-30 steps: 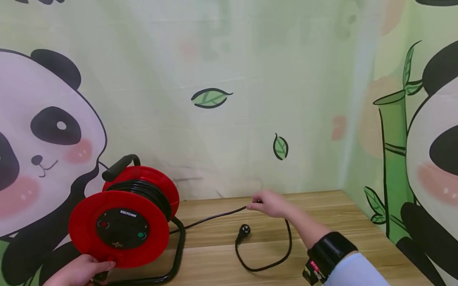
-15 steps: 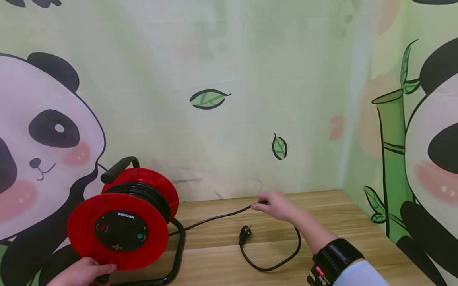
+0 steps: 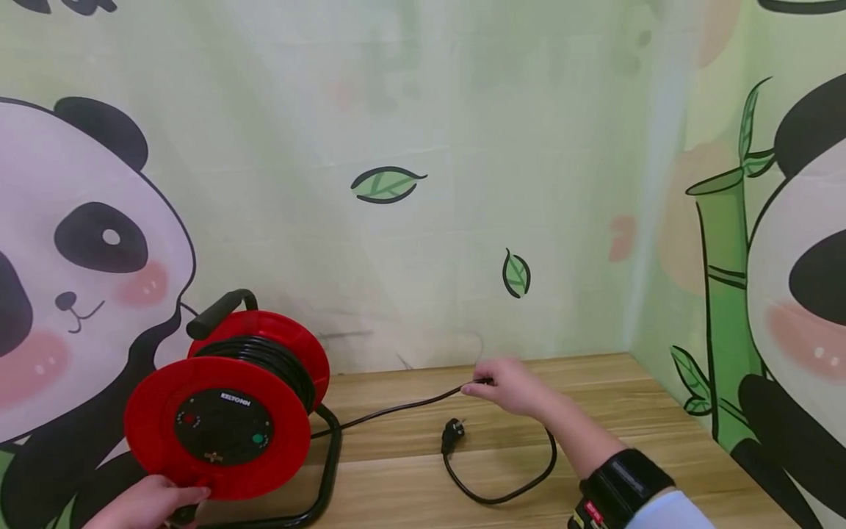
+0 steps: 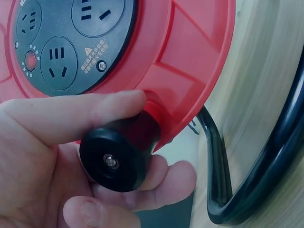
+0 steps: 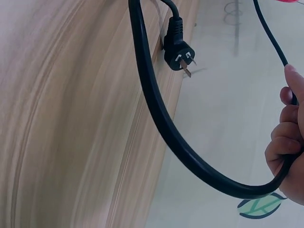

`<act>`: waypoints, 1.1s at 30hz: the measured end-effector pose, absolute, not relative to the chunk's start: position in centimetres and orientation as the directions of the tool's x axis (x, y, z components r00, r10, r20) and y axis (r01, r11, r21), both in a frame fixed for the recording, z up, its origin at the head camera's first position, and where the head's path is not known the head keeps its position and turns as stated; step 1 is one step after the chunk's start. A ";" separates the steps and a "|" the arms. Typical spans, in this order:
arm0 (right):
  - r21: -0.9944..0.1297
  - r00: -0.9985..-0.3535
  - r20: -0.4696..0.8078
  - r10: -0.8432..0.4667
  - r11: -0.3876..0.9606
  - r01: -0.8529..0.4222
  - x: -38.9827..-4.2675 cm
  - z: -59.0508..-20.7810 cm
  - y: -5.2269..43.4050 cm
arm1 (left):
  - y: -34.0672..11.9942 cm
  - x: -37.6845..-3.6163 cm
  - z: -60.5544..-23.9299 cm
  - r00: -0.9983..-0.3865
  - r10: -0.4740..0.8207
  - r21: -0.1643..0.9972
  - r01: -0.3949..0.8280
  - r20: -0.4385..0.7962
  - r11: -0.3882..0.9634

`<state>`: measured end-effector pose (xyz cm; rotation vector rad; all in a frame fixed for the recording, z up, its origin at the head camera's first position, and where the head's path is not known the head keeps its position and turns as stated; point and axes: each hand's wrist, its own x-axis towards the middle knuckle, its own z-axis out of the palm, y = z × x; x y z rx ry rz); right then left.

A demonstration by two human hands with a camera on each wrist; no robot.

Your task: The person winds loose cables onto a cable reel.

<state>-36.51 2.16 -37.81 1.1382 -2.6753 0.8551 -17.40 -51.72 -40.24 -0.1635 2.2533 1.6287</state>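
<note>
A red cable reel [image 3: 225, 411] with a black socket face [image 4: 66, 40] stands on a black tube frame [image 3: 327, 477] at the left of the wooden table [image 3: 410, 485]. My left hand [image 3: 148, 503] grips the reel's black crank knob [image 4: 116, 156] at the lower rim. The black cable [image 3: 390, 406] runs from the reel to my right hand [image 3: 512, 386], which holds it with curled fingers [image 5: 285, 142]. Past that hand the cable loops [image 5: 156, 114] back to the plug [image 3: 452, 431], which lies on the table with its prongs [image 5: 183, 64] bare.
A wall cloth with pandas, leaves [image 3: 386, 184] and bamboo [image 3: 727, 308] closes the back and right sides. The table's right corner [image 3: 634, 364] meets both walls. A black wrist strap [image 3: 621, 481] sits on my right forearm.
My right hand has drawn the cable a little to the right, and the loop and plug have shifted right with it. The left hand stays on the knob.
</note>
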 end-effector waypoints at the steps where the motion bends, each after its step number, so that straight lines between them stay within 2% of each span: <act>1: -0.451 -0.711 0.307 -0.633 0.561 -0.694 -36.4 -37.8 2.0 | -51.9 -17.4 -40.3 -0.933 0.110 0.903 -0.294 -0.342 0.313; 5: -0.424 -0.699 0.304 -0.647 0.566 -0.707 -36.1 -37.7 1.4 | -52.2 -17.2 -40.3 -0.943 0.049 0.900 -0.298 -0.329 0.318; 12: -0.392 -0.683 0.303 -0.664 0.566 -0.725 -35.5 -37.5 0.1 | -52.0 -16.7 -40.0 -0.932 -0.204 0.793 -0.362 -0.300 0.490; 15: -0.385 -0.674 0.306 -0.672 0.560 -0.734 -35.3 -37.4 -0.4 | -52.2 -16.6 -39.6 -0.919 -0.271 0.769 -0.388 -0.285 0.509; 24: -0.363 -0.653 0.296 -0.697 0.550 -0.752 -34.8 -36.6 -2.5 | -53.4 -16.3 -38.6 -0.885 -0.377 0.755 -0.440 -0.274 0.485; 33: -0.353 -0.629 0.265 -0.731 0.533 -0.769 -33.7 -35.5 -5.1 | -52.7 -16.1 -37.6 -0.829 -0.529 0.790 -0.443 -0.181 0.425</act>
